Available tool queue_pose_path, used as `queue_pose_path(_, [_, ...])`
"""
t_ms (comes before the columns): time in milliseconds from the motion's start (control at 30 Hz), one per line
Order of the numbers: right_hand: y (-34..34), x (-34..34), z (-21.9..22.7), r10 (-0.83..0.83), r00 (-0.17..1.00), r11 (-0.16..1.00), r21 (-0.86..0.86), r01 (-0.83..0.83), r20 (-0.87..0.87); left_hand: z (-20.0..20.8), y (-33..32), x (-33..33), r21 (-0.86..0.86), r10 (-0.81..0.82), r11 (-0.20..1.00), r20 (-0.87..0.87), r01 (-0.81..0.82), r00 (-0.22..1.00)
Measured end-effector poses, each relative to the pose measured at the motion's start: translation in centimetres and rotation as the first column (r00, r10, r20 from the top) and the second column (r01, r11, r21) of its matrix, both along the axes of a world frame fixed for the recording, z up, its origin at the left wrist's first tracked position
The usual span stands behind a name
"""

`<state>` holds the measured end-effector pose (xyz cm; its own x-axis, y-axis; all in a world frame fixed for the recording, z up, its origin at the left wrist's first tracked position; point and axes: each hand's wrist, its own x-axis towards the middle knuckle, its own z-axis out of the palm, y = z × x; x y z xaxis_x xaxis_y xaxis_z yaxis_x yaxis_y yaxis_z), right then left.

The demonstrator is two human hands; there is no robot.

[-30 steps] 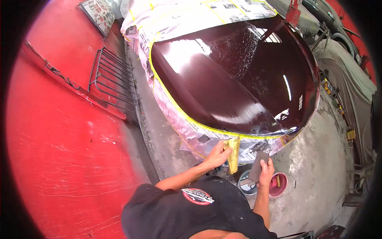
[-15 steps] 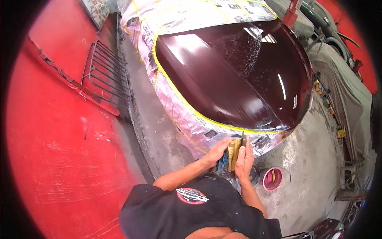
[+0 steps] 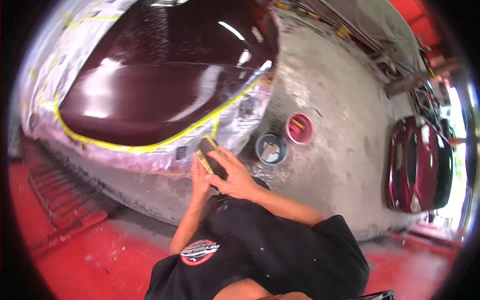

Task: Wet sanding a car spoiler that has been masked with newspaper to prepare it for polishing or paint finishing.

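At the left of the frame, a black barred rack [image 3: 60, 192] sits beside a red surface [image 3: 100, 265]. Above it, from the upper left toward the centre, I have a glossy maroon hood [image 3: 150, 90] in front of me, edged with yellow tape [image 3: 130, 148] and skirted with pinkish-white masking film [image 3: 135, 162]. Just below that edge, near the middle of the frame, my two hands meet. My left hand [image 3: 200, 181] grasps a gold, dark-marked sheet [image 3: 204, 162], which lies along the left side of a dark flat block [image 3: 218, 168]; some of those fingers are hidden. My right hand [image 3: 234, 175] grips the block from its right side, thumb low and fingers across its face. The block is tilted, its top end leaning to the left. Below are my black sleeves and shirt [image 3: 270, 245]. Right of my hands, a dark bucket [image 3: 258, 146] holds light flat pieces, and a pink bucket [image 3: 309, 128] just beside it has something red inside. Farther right, across grey concrete [image 3: 345, 165], stands a maroon car [image 3: 427, 160].
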<state>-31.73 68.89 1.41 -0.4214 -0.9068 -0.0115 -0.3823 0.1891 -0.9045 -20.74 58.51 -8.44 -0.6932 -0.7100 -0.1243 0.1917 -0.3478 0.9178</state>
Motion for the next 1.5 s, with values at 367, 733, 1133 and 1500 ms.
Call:
queue_pose_path(367, [8.8, -9.5, -6.4, -0.403, 0.862, 0.915, 0.133, 0.380, 0.307, -0.7, 7.1, -11.4, 0.246, -0.267, 0.945, 0.206, 0.214, 0.942])
queue_pose_path(733, [23.9, -22.7, -30.2, -0.483, 0.749, 0.841, 0.480, 0.251, 0.454, -16.6, 22.3, -24.0, 0.412, -0.265, 0.911, 0.591, -0.002, 0.762])
queue_pose_path(1133, [25.8, -30.8, -57.9, -0.653, 0.757, 0.680, 0.461, 0.571, 0.026, -45.8, 27.4, -36.7, 0.626, -0.259, 0.757, 0.551, -0.188, 0.793])
queue_pose_path(1500, [23.9, -32.0, -72.3, -0.379, 0.899, 0.593, 0.689, 0.417, -0.217, -58.9, 25.7, -37.3, 0.239, -0.305, 0.949, 0.861, 0.205, 0.406])
